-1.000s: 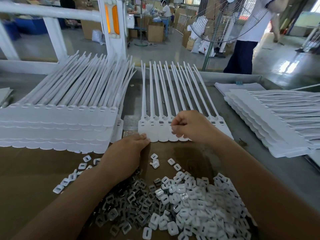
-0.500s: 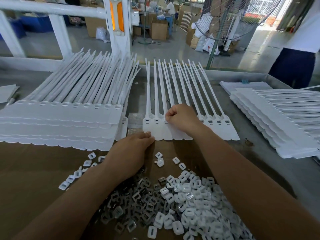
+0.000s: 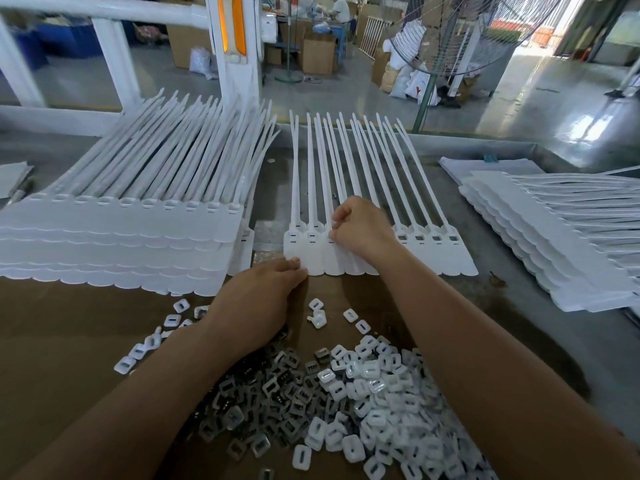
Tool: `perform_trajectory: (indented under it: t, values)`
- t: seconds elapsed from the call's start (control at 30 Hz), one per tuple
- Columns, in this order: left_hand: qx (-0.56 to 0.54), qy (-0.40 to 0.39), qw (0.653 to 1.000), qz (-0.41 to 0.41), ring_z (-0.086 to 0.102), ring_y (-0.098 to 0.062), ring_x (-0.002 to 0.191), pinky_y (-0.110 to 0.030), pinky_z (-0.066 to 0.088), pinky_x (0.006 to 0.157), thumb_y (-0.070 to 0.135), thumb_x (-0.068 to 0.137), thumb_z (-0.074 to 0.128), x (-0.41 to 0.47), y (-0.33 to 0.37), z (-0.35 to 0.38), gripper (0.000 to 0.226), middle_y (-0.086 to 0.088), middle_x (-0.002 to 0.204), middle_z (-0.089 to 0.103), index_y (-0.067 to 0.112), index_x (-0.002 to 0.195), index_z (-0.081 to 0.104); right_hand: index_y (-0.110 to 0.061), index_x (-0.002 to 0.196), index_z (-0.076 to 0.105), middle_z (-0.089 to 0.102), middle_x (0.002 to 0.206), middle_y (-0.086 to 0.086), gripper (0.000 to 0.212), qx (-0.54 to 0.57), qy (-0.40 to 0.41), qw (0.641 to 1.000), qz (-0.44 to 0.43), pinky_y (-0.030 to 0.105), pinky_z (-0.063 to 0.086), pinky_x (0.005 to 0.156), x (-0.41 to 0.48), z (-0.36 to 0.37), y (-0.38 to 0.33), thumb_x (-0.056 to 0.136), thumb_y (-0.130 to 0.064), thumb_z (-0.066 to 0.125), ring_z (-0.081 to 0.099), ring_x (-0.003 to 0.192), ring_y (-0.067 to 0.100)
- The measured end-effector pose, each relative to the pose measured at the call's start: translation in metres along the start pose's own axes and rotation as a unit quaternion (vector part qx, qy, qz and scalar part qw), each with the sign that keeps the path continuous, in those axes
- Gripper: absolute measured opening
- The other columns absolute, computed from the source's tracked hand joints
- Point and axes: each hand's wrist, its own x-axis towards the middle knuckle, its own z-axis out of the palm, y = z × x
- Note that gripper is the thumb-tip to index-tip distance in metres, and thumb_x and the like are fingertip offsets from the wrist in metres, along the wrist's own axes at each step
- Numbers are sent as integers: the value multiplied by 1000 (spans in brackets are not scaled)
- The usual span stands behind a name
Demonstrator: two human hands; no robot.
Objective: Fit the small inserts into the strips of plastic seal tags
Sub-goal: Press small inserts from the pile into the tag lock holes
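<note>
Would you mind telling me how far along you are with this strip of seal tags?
Done, it seems: the two leftmost heads of the white plastic tag strip show narrow slots, as if filled. In hand: the right hand pinches a small white insert at the next head, while the left hand rests on the strip's edge. Left: four open sockets at the right end, and the loose insert pile.

Brown cardboard sheet [image 3: 69, 341] over the near left of the grey metal surface [image 3: 519, 306], white railing [image 3: 104, 8] far left, white post [image 3: 250, 71] with orange panels [image 3: 240, 26], wire-guarded pedestal fan [image 3: 460, 46] far right, cardboard boxes [image 3: 317, 57] and white sacks [image 3: 401, 81] on the shiny concrete floor [image 3: 554, 109], blue bins [image 3: 65, 43] far left.
</note>
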Motion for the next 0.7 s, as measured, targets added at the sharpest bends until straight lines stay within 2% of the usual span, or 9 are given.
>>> perform_trajectory:
  t: [0.1,0.3,0.37,0.43,0.53,0.7]
  values:
    - [-1,1,1000,-4,32,-10,132,-24,28,104,6,89,39,-1,0,0,54,9,148,28,28,137,37,-23,65,52,46,73,-14,29,5,-17,1000,19,18,32,52,4,-2,-5,80,-1,63,43,66,3]
    - [-1,7,1000,-3,32,-10,132,-24,29,104,5,88,39,-1,0,0,54,10,147,29,28,137,38,-18,65,58,49,71,-13,23,14,-29,999,31,16,34,52,7,-5,-2,80,-1,64,44,64,1]
    - [0,6,1000,-3,32,-9,132,-24,29,104,5,88,38,-1,-1,0,54,10,148,28,28,137,37,-19,65,58,51,77,-11,22,11,-22,1000,18,17,36,55,4,-3,0,80,-3,65,47,66,2]
    - [0,6,1000,-3,31,-9,133,-24,28,105,5,89,38,-1,-1,1,54,10,148,28,28,138,37,-25,65,53,52,84,-11,26,8,-15,1000,1,20,40,66,1,-1,1,80,-9,67,51,75,5]
    - [0,7,1000,-2,30,-9,133,-24,27,105,5,88,39,-1,-1,1,54,9,148,29,28,137,37,-30,66,47,50,79,-12,29,7,-8,1000,-13,25,39,71,-1,-2,3,81,-14,67,50,82,9]
    - [2,7,1000,0,30,-9,133,-25,26,106,5,89,39,-1,-2,1,54,9,148,29,28,138,37,-23,82,52,57,93,-5,15,9,-16,1000,-22,25,41,76,-4,-3,3,86,-11,61,53,91,12]
